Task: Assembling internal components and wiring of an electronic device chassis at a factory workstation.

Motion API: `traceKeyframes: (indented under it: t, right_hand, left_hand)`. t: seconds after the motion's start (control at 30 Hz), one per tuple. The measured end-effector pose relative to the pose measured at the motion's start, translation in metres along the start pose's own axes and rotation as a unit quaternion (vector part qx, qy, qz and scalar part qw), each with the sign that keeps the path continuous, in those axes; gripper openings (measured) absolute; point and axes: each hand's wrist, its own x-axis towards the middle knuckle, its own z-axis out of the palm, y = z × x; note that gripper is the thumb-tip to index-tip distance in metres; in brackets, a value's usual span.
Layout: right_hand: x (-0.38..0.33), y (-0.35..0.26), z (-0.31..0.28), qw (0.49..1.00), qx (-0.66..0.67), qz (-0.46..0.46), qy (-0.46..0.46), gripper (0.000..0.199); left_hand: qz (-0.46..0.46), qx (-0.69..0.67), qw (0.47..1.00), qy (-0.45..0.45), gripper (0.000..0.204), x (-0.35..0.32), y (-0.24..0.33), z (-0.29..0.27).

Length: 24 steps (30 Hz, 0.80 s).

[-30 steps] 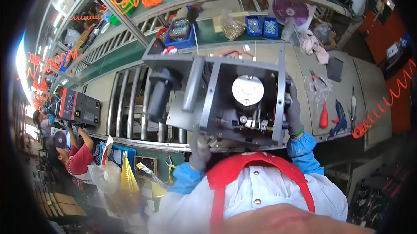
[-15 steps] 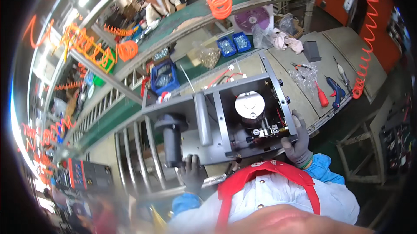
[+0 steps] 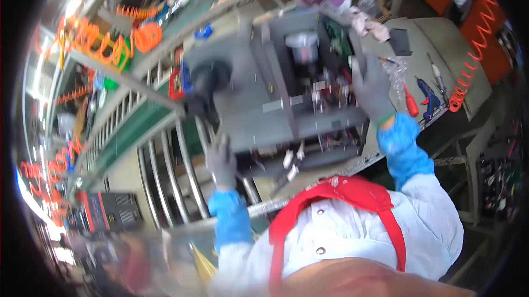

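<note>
Chassis (image 3: 264,104): grey metal, open-sided; likely heavy, rigid, wiring fragile.
Left hand (image 3: 222,162): fingers clamped on its near-left edge.
Right hand (image 3: 373,87): fingers wrapped round its right frame.
Hold: frame edges, beyond the fingertips' wiring.

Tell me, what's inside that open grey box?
Inside the grey box: a round silver part, wires and small fittings. The right hand covers the box's right edge; deeper parts are blurred.

Left hand (image 3: 221,162) fingertips hidden under grey machine chassis (image 3: 275,104); lower-left corner blurred.
</note>
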Motion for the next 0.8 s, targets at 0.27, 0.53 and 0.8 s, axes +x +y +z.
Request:
traceKeyframes:
  t: [0.27,0.53,0.8]
  right_hand:
    - [0.167,0.047,0.163,0.983,-0.06,-0.094,-0.148,0.031]
    - [0.152,0.069,0.268,0.946,-0.018,-0.164,-0.278,0.029]
    - [0.097,0.063,0.191,0.961,0.121,-0.179,-0.172,0.036]
  left_hand:
    - [-0.112,-0.012,0.993,-0.036,0.023,0.085,-0.004,0.023]
    - [-0.233,0.043,0.958,-0.161,0.022,0.056,0.004,0.027]
    - [-0.224,-0.145,0.927,-0.265,0.031,0.06,-0.012,0.007]
